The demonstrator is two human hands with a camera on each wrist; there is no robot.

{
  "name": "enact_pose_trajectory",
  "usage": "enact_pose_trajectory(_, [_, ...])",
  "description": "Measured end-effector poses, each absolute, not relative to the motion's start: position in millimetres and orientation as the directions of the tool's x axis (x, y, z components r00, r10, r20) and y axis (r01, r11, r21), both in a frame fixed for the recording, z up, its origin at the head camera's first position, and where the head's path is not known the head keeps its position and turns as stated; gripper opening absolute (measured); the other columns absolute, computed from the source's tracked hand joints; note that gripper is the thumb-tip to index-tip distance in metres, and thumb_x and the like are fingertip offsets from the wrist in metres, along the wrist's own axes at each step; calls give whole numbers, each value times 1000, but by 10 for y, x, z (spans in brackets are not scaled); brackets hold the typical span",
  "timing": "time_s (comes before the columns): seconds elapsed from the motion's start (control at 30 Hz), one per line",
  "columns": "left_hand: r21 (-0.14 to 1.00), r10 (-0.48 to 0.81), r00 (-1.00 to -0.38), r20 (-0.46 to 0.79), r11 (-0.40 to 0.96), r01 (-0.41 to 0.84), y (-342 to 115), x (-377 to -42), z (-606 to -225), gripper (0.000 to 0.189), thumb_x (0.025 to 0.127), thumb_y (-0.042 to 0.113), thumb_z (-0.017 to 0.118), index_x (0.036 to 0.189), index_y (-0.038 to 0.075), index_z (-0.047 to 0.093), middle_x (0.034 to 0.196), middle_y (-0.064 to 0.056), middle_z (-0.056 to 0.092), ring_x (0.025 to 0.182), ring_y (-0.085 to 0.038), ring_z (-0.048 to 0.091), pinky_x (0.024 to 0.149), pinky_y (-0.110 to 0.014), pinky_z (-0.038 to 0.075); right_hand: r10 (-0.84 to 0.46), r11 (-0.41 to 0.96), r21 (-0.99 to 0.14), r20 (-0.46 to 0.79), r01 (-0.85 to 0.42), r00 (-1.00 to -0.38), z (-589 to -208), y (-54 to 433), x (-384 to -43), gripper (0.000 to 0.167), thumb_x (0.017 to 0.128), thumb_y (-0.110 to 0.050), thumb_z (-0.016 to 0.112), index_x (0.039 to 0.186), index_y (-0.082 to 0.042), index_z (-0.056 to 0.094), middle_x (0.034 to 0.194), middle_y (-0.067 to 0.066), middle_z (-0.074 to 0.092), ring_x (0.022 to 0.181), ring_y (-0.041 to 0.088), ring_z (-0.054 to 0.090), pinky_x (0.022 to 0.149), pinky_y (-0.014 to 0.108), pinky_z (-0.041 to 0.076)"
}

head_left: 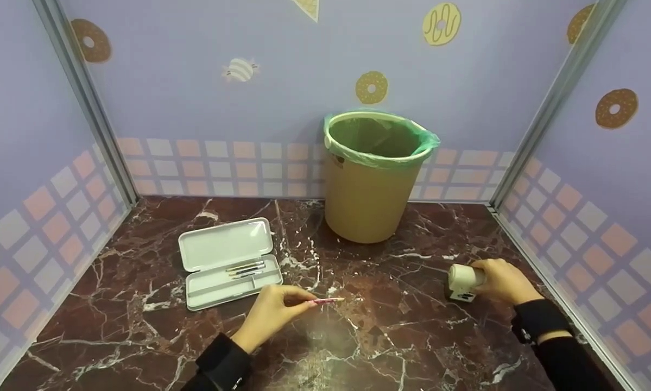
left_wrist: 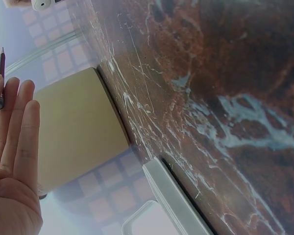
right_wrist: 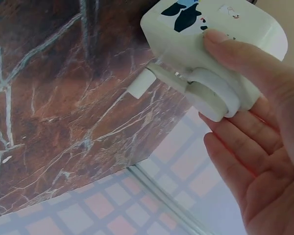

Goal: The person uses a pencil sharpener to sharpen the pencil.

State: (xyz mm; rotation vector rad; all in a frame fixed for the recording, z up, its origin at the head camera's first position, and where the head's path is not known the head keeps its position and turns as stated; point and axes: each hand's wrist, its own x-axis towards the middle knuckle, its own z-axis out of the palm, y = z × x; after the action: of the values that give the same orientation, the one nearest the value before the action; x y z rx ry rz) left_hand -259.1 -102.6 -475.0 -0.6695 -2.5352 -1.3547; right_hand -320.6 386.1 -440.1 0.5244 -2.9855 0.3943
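Observation:
My left hand (head_left: 273, 317) pinches a pencil (head_left: 329, 300) between thumb and fingertips, over the middle of the table. Its sharpened tip points right in the head view and up in the left wrist view, where the other fingers extend straight. My right hand (head_left: 504, 279) grips a white crank pencil sharpener (head_left: 461, 282) on the right side. In the right wrist view the thumb lies along the sharpener's decorated body, fingers underneath, and the crank handle (right_wrist: 142, 83) sticks out. Beside my left hand lies an open pencil case (head_left: 225, 247) with several pencils (head_left: 246, 269) inside.
A tan waste bin (head_left: 368, 201) with a green liner (head_left: 382, 159) stands at the back, right of centre. Small pale specks are scattered on the dark marbled table (head_left: 401, 336) before it. Patterned panels (head_left: 238, 119) enclose the back and both sides.

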Motion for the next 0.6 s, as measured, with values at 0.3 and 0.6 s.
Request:
enact_pose_trajectory(0.3, [744,293,-886,359,483,461,-1015,-2595,-4764,11,87,19,80,95,12,82,93,-2,82,82,-12,74,76,-20,57,-364,893,-200,201,-402,-909,-4419,3522,-3150,39,69,-17,89,102,-3,75,90,12,78,73,20,68,70,45,58])
enact_pose_trajectory(0.6, [732,300,-885,356,499,464,-1005,-2609,-4772,10,87,21,80,94,13,82,93,-3,82,81,-13,74,74,-19,56,-483,838,-160,228,-521,-846,-4405,2986,-3040,41,67,-24,92,102,-8,77,93,5,79,77,19,70,72,41,59])
